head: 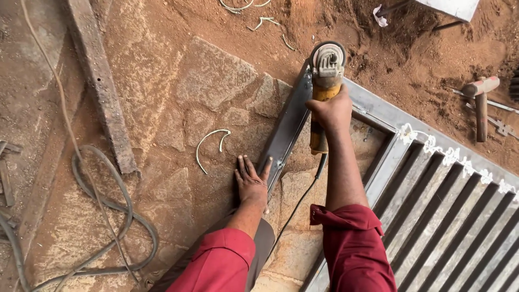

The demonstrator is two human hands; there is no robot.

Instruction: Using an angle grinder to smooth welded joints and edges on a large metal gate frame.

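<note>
Right hand [333, 111] is wrapping its fingers [324, 104] tight around the yellow-bodied angle grinder with grey gear head [326, 73]; the grinder head is sticking out at 12 o'clock of the fingers, sitting over the corner of the grey steel gate frame with slatted bars [378, 113]. Left hand [251, 181] is lying flat, fingers [244, 165] spread wide, holding nothing, pressing on the stone-paved ground [205, 81] and touching the frame's dark steel side rail [286, 130] at its 3 o'clock. Black power cord [303, 197] is trailing toward 6 o'clock between the red sleeves [351, 243].
</note>
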